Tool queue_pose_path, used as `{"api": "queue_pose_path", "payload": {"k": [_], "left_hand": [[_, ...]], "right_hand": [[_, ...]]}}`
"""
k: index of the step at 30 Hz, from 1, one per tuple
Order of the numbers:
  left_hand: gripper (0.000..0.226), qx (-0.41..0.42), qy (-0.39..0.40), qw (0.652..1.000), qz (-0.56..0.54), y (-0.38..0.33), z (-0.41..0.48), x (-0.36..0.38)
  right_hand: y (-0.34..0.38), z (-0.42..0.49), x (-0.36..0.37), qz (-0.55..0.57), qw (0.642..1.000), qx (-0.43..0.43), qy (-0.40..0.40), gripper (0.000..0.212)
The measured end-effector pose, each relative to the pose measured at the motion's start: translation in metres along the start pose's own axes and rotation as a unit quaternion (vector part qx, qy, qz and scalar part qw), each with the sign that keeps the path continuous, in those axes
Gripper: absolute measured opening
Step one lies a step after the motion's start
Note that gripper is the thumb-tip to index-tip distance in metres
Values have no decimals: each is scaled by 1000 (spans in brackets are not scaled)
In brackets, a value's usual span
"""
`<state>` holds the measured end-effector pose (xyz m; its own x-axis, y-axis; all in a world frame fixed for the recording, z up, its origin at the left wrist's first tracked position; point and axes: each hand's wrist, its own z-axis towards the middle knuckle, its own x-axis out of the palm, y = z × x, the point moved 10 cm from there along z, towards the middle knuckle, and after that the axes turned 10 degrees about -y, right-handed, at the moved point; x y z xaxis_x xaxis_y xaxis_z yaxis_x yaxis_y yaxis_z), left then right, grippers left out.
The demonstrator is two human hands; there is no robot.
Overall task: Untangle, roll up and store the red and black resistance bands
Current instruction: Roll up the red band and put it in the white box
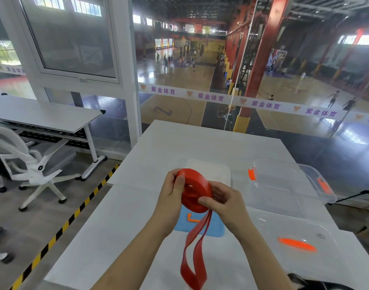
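Observation:
A red resistance band [195, 191] is wound into a thick coil that I hold above the white table [125, 216]. My left hand [172, 190] grips the coil's left edge with the thumb on its face. My right hand [222, 200] pinches the coil's lower right side. The band's loose tail [193, 256] hangs down from the coil in a double loop toward the table's near edge. A dark object [300, 282] at the bottom right corner could be the black band; I cannot tell.
A clear plastic storage box [284, 185] with orange latches stands at the right, its clear lid [300, 241] lying nearer me. A blue mat [215, 229] with an orange clip and a white tray [208, 170] lie under my hands. White chair and desk stand left.

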<state>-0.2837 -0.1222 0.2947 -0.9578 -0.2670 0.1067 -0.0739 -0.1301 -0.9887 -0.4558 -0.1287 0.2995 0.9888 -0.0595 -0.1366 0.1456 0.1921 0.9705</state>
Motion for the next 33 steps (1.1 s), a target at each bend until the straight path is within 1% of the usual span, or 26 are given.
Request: {"api": "queue_pose_path", "payload": {"k": [1,3,5,7,9,12,13,15,17,18,20,21,23,27,30,33], "left_hand": [[36,-15,-19,999,-25,3,-1,-2],[37,-54,-48,993,-91,9,-1,-5],[39,-90,-39,986,-137,12,1,-2],[46,-89,-14,987,-129,12,4,-1],[46,-68,33,994,-77,12,7,-4],[27,-21,121,992,37,14,11,-9],[27,-7,142,987,69,13,11,-10],[36,17,167,978,121,9,13,-11],[40,52,192,961,192,3,13,-3],[39,65,212,947,232,1,11,3],[32,83,241,921,293,-2,5,14],[28,92,237,918,304,-5,5,16],[21,101,201,932,284,-11,8,12],[20,89,119,972,184,-16,10,3],[21,51,77,991,100,-9,10,-2],[22,-12,35,999,-13,1,10,-6]], "right_hand": [[-1,-1,0,0,1000,1,-6,37],[-2,-1,2,-5,1000,2,-17,35],[-2,-1,0,2,999,4,-32,31],[1,0,-4,4,999,0,-42,27],[3,2,-7,4,999,-2,-35,26],[5,8,-15,-20,1000,-3,-12,29],[7,11,-17,-40,999,-6,0,30],[13,16,-15,-100,994,-18,35,32],[19,19,-7,-160,984,-32,76,33],[22,21,-3,-180,979,-39,92,33],[29,25,2,-207,970,-54,116,34],[32,27,4,-216,967,-62,124,33],[36,28,5,-206,968,-70,126,35],[30,24,-4,-120,988,-49,79,35],[18,20,-10,-61,997,-24,49,34],[12,17,-14,-13,1000,-20,13,35]]}}
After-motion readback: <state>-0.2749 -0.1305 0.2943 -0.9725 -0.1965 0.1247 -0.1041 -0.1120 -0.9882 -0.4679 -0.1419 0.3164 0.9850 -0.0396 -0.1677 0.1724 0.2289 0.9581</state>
